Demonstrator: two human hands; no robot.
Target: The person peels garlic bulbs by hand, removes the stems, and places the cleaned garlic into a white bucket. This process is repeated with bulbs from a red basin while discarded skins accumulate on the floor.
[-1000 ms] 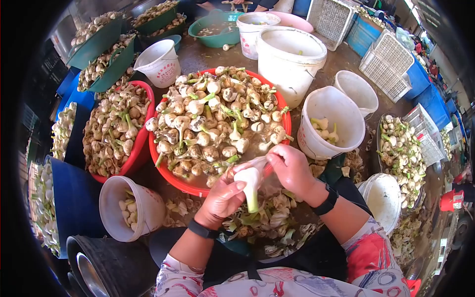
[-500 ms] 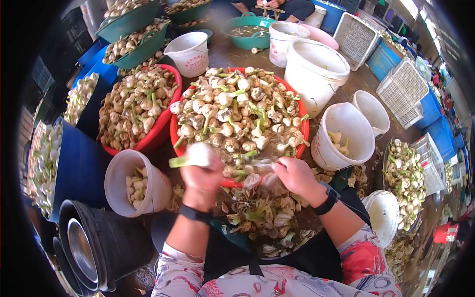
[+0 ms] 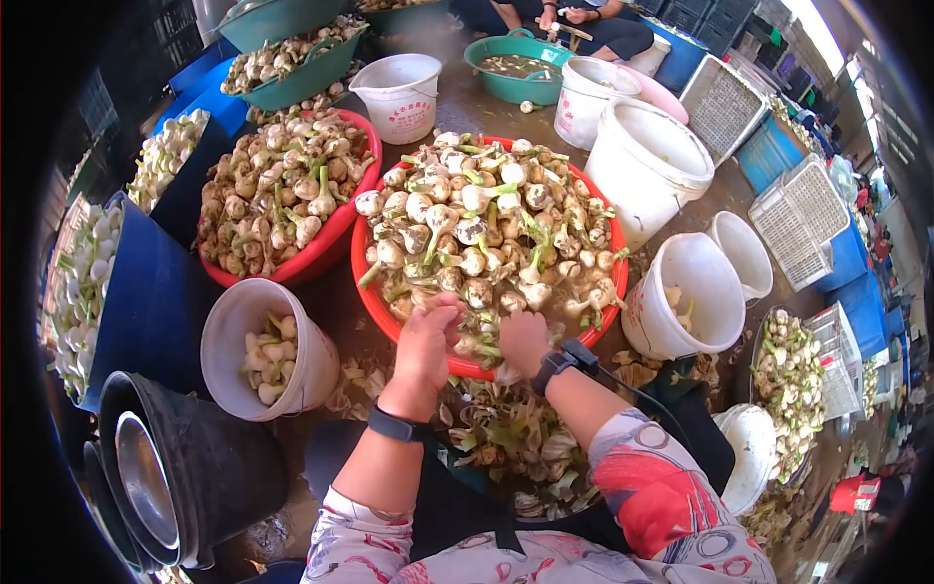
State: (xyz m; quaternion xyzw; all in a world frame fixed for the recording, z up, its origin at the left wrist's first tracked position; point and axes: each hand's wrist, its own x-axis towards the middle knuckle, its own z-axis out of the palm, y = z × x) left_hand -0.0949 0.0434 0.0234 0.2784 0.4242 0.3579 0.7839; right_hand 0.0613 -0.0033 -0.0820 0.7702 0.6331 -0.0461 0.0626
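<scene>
Over the near edge of a red basin (image 3: 617,282) heaped with garlic bulbs (image 3: 477,200), both my hands are close together. My left hand (image 3: 424,343) has loosely bent fingers at the near bulbs, with no bulb visible in it. The right hand (image 3: 525,343) is closed, back upward, just right of it; whatever it grips is hidden beneath. Murky water shows among the nearer bulbs. Garlic skins and leaves (image 3: 520,428) lie in a pile below my hands. A white bucket (image 3: 316,365) to the left and another white bucket (image 3: 715,321) to the right hold some trimmed bulbs.
Another red basin (image 3: 368,180) of garlic stands at the left, beside blue bins (image 3: 146,302). Black buckets (image 3: 229,467) are at lower left. Several white buckets (image 3: 647,185) and crates (image 3: 720,102) line the right. Behind a green basin (image 3: 516,44) sits another person (image 3: 618,34).
The white bulb with a green stem has left my left hand, which is now lower at the basin. My right hand has moved left and closer to it. The view has shifted slightly.
</scene>
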